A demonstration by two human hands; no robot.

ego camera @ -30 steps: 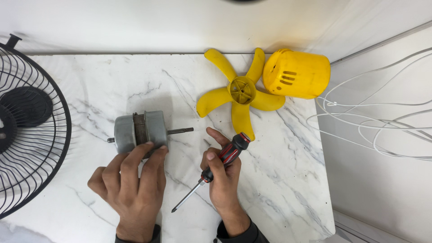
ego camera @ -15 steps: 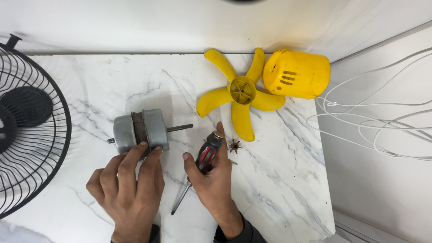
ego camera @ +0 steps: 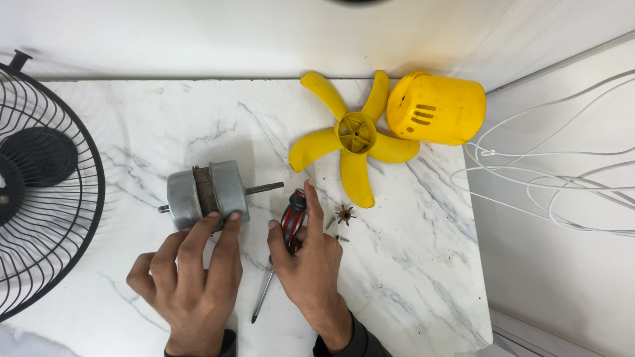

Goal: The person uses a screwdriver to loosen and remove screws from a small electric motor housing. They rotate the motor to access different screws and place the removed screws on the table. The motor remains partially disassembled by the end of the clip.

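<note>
Fan teardown, motor stage. Left hand point(ego camera: 192, 281) rests fingertips on grey motor point(ego camera: 206, 194) mid-table, loose, not clamped. Right hand point(ego camera: 311, 261) lies flat over screwdriver point(ego camera: 281, 248), fingers open. Next probably needs a proper grip on screwdriver handle.

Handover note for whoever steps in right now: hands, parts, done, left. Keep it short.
Left hand: fingers resting on the grey motor, which lies on its side on the marble table, shaft pointing right.
Right hand: lying over the red-and-black screwdriver, which lies flat on the table, tip toward the person; not gripped.
Parts: yellow blade and yellow cover at the back; small star-shaped piece and loose screws beside the right hand; black grille at far left.
Done: blade, cover and grille are off the motor.
Left: motor housing not yet opened.
</note>
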